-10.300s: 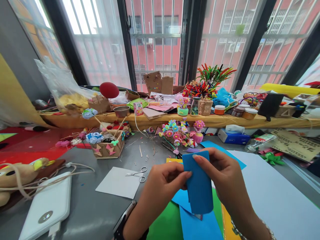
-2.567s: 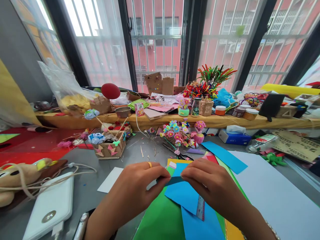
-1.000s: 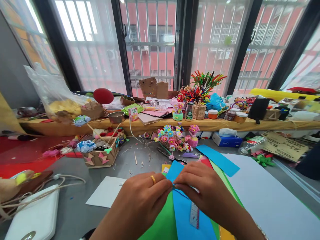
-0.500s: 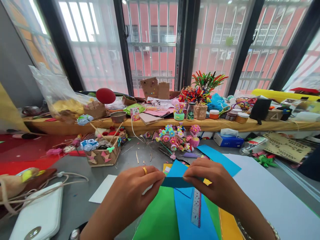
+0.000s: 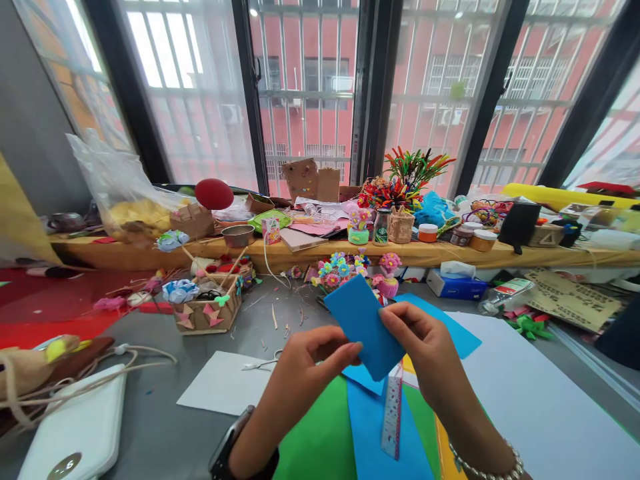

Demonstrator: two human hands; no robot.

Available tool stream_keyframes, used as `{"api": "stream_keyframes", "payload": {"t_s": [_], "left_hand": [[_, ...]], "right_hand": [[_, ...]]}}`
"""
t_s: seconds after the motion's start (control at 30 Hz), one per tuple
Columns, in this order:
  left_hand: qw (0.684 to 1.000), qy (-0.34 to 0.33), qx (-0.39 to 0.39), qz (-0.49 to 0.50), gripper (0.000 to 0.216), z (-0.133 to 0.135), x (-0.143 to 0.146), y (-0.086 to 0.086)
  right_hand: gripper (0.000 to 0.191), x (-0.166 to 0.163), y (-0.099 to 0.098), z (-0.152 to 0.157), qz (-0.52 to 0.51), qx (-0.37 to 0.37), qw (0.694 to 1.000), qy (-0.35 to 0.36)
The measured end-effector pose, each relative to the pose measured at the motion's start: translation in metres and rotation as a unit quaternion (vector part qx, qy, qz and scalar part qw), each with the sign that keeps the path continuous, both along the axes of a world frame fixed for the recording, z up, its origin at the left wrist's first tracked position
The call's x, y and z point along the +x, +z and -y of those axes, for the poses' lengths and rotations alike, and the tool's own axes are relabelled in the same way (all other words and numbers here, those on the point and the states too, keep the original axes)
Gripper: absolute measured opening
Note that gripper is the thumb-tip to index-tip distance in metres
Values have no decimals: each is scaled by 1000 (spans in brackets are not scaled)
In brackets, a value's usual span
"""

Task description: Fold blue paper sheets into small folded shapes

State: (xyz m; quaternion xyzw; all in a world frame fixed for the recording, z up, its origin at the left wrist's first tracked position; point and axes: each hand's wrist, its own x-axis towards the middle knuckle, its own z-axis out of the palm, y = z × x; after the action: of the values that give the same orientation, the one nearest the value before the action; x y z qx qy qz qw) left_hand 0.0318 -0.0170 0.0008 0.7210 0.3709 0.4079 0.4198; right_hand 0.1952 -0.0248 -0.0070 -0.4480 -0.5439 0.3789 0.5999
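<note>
A small rectangular piece of blue paper (image 5: 364, 319) is held up at a slant over the table. My right hand (image 5: 429, 341) pinches its right edge, thumb on the near face. At the lower left edge, the thumb and fingers of my left hand (image 5: 318, 365) are closed on the same paper; the fingertips behind it are hidden. Under my hands lie a long blue sheet (image 5: 369, 433) and a green sheet (image 5: 313, 433), with a patterned ruler (image 5: 392, 423) on top. Scissors (image 5: 263, 365) show beside my left hand on white paper (image 5: 215, 383).
To the left are a cardboard basket (image 5: 207, 315) and a white power bank (image 5: 80, 427) with a cable. A large white sheet (image 5: 525, 380) covers the right side. Craft flowers (image 5: 340, 267) and a tissue box (image 5: 457, 283) stand farther back, below a crowded ledge (image 5: 320, 252).
The blue paper has turned from nearly edge-on, with a folded strip facing me, to a raised, tilted flat face. My left hand has moved lower along it, uncovering the scissors.
</note>
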Motion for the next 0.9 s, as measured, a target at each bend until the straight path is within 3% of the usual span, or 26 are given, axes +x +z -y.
{"api": "stream_keyframes", "payload": {"t_s": [0.13,0.27,0.5,0.67,0.9], "left_hand": [[992,30,-67,105,15,0,6,-1],[985,58,-94,131,20,0,2,2],[981,-4,-134,137,22,9,-1,6],[979,7,-133,156,21,13,0,10],[970,-5,-187,157,19,13,1,8]], "right_hand": [[21,2,5,4,10,-27,998,56],[22,3,8,8,5,-69,992,106],[24,-4,2,7,-89,-91,985,117],[26,-4,0,8,-114,-91,982,117],[25,-4,-2,11,-134,-79,980,123]]}}
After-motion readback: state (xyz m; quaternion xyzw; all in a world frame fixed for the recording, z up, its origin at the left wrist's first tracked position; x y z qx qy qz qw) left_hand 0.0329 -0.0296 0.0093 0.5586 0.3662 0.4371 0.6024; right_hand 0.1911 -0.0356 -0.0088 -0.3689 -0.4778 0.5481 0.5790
